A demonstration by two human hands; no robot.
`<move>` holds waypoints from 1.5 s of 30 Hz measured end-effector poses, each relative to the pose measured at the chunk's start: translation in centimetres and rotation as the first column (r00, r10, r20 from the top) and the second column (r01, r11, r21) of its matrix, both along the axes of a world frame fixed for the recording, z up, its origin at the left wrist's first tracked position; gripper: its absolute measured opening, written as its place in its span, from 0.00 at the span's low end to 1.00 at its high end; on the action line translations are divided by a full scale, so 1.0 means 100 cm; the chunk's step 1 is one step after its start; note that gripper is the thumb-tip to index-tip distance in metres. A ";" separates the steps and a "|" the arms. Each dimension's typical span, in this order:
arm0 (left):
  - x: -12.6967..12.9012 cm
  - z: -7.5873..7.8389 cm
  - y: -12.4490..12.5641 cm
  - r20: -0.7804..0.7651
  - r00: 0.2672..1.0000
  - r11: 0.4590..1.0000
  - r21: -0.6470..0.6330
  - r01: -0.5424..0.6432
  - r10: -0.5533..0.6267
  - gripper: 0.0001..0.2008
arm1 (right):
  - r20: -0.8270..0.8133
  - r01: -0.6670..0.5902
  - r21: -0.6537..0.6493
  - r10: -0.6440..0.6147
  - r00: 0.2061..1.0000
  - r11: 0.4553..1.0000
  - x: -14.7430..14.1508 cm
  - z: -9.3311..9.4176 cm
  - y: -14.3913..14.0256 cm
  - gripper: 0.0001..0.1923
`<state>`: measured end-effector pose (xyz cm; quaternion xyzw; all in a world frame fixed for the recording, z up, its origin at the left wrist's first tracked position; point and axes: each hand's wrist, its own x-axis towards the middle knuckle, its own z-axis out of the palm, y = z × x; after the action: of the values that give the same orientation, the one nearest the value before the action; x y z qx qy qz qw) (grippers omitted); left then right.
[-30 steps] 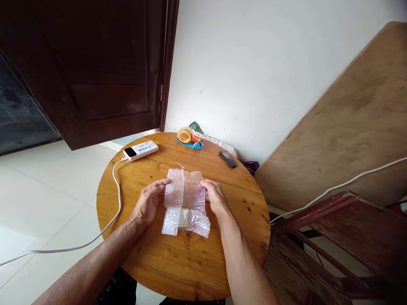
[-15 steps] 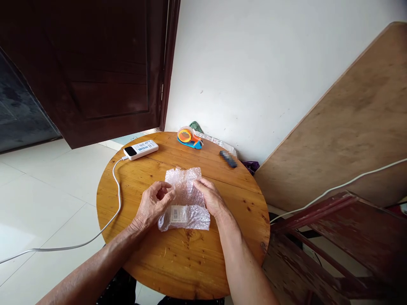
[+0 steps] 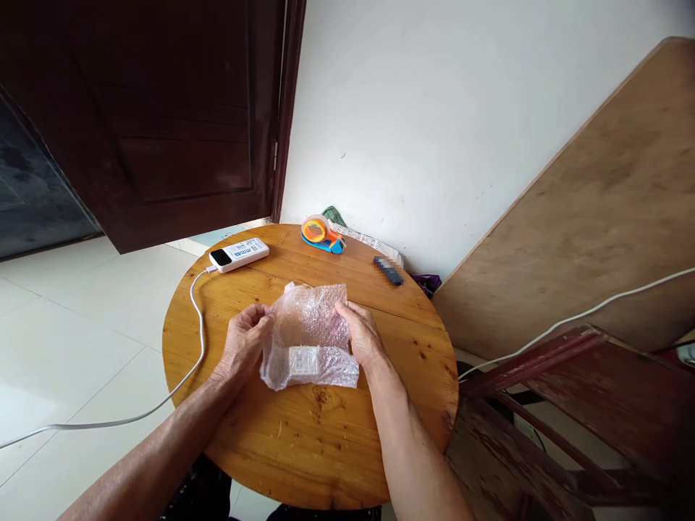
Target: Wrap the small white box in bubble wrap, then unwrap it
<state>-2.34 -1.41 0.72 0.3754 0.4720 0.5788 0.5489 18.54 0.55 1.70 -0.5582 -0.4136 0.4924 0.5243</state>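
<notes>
Forearms: both reach in from the near edge and meet over the middle of the bench.
Left hand (image 3: 244,346): fingers curled, pinching the left edge of the bubble wrap (image 3: 309,334).
Right hand (image 3: 365,339): fingers bent, thumb and fingertips gripping the wrap's right edge.
Bubble wrap: crumpled clear sheet lying on the middle of the bench between the two hands, folded over a small pale box (image 3: 304,359) that shows through its near part.
Bench (image 3: 326,441): round, of varnished wood planks.
Far left: white power bank (image 3: 239,255) with a white cable (image 3: 198,318) running off the left rim to the floor.
Far edge: orange and blue tape dispenser (image 3: 321,233); to its right, a small dark object (image 3: 388,270).
Room: white wall, dark wooden door far left, pale tiled floor, a plywood board leaning at right.
</notes>
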 end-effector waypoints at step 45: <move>-0.005 0.042 -0.042 -0.856 0.516 0.657 0.397 0.641 0.013 0.06 | 0.431 0.179 0.255 -0.277 0.859 0.950 0.019 -0.017 0.013 0.18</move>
<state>-2.82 -5.65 4.95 0.8505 0.3358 0.3517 0.2003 20.41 1.88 0.01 -0.6469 -0.5056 0.2343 0.5206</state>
